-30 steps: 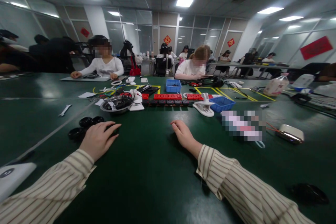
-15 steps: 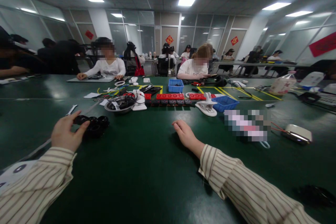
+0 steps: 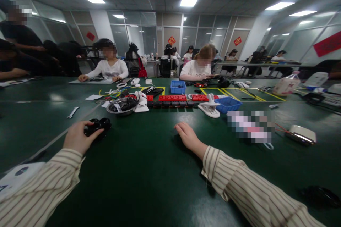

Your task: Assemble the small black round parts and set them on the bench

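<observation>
Fingers [image 3: 92, 135] of left hand [image 3: 78, 137] curl on black caps [image 3: 98, 125], clump running left-right, just far of palm; right hand [image 3: 188, 136] flat, empty, well right on surface [image 3: 149, 170].

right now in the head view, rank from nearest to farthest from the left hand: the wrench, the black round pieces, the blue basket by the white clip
1. black round pieces: touching the left hand, at its fingertips.
2. wrench: on the table beyond the hand, slightly to its left.
3. blue basket: far across to the right, past the right hand, beside the white clip.
</observation>
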Demonstrator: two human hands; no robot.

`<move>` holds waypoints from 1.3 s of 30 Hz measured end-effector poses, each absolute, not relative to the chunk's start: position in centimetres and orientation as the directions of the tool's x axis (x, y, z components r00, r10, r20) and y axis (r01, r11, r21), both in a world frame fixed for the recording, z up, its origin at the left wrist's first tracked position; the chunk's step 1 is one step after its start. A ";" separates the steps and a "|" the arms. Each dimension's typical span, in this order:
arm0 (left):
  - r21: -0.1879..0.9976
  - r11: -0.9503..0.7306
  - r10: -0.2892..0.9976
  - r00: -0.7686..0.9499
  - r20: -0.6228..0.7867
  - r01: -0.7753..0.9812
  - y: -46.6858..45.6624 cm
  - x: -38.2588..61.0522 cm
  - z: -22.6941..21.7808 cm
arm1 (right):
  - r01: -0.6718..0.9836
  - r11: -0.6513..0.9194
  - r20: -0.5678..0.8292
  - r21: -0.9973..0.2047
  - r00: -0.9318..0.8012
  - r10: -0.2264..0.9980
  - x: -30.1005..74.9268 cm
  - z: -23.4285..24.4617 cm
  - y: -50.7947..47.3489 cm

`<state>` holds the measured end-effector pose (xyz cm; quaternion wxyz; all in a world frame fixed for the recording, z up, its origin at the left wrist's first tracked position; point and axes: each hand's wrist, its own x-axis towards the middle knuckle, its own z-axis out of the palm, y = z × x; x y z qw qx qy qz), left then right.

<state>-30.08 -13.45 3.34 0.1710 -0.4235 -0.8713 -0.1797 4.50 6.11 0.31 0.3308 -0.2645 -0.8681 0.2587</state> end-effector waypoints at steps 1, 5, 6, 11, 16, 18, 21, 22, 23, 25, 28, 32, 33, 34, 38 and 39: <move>0.142 0.585 0.692 -0.583 0.426 0.799 -13.4 -30.0 3.4 | 0.290 0.727 0.436 -0.623 -0.643 0.630 4.5 0.3 6.1; 0.075 0.592 0.729 -0.573 0.376 0.802 -13.3 -29.5 3.7 | 0.296 0.725 0.425 -0.622 -0.651 0.629 4.5 0.4 6.1; 0.056 0.593 0.737 -0.569 0.364 0.803 -13.2 -29.4 3.8 | 0.297 0.724 0.423 -0.622 -0.651 0.630 4.5 0.4 6.1; -0.099 0.587 0.786 -0.535 0.311 0.804 -13.3 -28.7 4.4 | 0.315 0.715 0.400 -0.624 -0.657 0.639 4.5 0.5 6.1; -0.154 0.574 0.806 -0.520 0.283 0.804 -13.2 -28.0 4.9 | 0.337 0.720 0.373 -0.606 -0.679 0.632 4.4 0.6 6.0; -0.165 0.570 0.809 -0.514 0.285 0.805 -13.3 -28.0 4.8 | 0.343 0.723 0.369 -0.600 -0.682 0.631 4.4 0.6 5.9; -0.196 0.576 0.795 -0.488 0.361 0.793 -13.4 -28.3 4.5 | 0.346 0.725 0.366 -0.596 -0.686 0.628 4.5 0.6 5.9; -0.208 0.581 0.780 -0.466 0.417 0.786 -13.5 -28.3 4.3 | 0.345 0.726 0.367 -0.595 -0.687 0.628 4.5 0.6 5.9; -0.217 0.579 0.763 -0.429 0.483 0.786 -13.5 -28.2 4.1 | 0.346 0.725 0.367 -0.596 -0.686 0.628 4.5 0.5 5.9; -0.223 0.519 0.736 -0.298 0.608 0.825 -13.4 -26.9 3.6 | 0.343 0.725 0.371 -0.597 -0.683 0.629 4.5 0.4 6.0; -0.200 0.150 0.765 0.014 0.644 0.968 -12.9 -22.4 2.4 | 0.331 0.723 0.383 -0.606 -0.675 0.630 4.5 0.3 6.0; 0.017 -0.353 0.900 0.334 0.279 0.936 -10.8 -14.0 0.8 | 0.321 0.724 0.421 -0.610 -0.642 0.640 4.4 0.3 6.0; 0.087 -0.347 0.926 0.326 0.192 0.934 -9.9 -12.1 0.5 | 0.321 0.724 0.437 -0.611 -0.626 0.646 4.5 0.4 6.1; 0.133 -0.324 0.944 0.311 0.110 0.937 -8.8 -10.3 0.4 | 0.322 0.723 0.456 -0.611 -0.603 0.654 4.6 0.4 6.2; 0.138 -0.109 0.994 0.109 0.009 0.984 -3.4 -4.7 0.2 | 0.350 0.707 0.536 -0.615 -0.471 0.700 5.5 1.0 7.1; 0.142 -0.091 0.996 0.090 0.007 0.986 -2.1 -3.6 0.2 | 0.364 0.698 0.550 -0.617 -0.434 0.713 5.9 1.5 7.2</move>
